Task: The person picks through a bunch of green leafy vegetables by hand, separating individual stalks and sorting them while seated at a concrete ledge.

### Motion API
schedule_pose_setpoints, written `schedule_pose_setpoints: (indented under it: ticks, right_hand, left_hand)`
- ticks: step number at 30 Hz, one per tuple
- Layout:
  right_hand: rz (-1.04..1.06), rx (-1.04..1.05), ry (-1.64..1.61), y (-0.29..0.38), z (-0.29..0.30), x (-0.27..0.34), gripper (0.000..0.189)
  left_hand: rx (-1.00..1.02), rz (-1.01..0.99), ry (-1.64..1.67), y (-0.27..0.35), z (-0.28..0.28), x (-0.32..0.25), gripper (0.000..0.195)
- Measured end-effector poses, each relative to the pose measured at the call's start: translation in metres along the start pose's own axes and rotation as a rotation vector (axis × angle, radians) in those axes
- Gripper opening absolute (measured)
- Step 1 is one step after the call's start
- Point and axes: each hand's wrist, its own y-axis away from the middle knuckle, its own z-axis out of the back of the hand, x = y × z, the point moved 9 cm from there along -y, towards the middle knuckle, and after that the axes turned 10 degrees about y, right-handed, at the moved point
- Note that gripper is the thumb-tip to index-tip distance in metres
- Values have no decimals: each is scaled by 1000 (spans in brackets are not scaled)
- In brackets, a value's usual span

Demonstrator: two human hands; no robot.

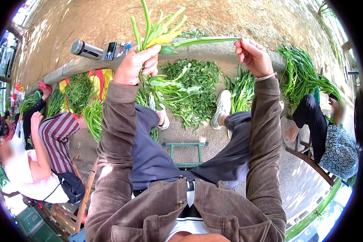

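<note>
A bunch of leafy green stems (pixel 152 28), likely water spinach, is gripped in my left hand (pixel 139 65). Its pale cut stems point up and its leaves hang below my fist. One yellow leaf (pixel 163 39) stands out beside my thumb. My right hand (pixel 254 56), with a bangle at the wrist, pinches the tip of a long green leaf (pixel 204 41) that stretches across from the bunch. On the ground between my shoes lies a heap of loose leaves (pixel 193 87). Bundled greens (pixel 240 90) rest beneath my right forearm.
Along the stone curb (pixel 211 51) lie a steel flask (pixel 86 50), a keypad phone (pixel 110 50) and keys (pixel 125 47). More greens (pixel 299 72) drape over it at right. Seated people (pixel 33 169) are at left, and another person (pixel 335 145) sits at right.
</note>
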Motion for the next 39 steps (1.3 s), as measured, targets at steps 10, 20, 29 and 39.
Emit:
schedule_pose_setpoints:
  ticks: [10,20,29,39]
  right_hand:
    - [22,-512,-198,10,73,2,21]
    - [-148,26,869,15,-16,-27,43]
    - [221,-131,1187,12,-14,-16,22]
    - [187,38,965,9,-45,-31,18]
  left_hand:
    - [-102,-30,65,-6,5,3,18]
    - [-97,-18,407,-23,18,2,17]
    - [17,0,358,-29,-4,0,16]
    - [32,1,344,-18,-14,1,20]
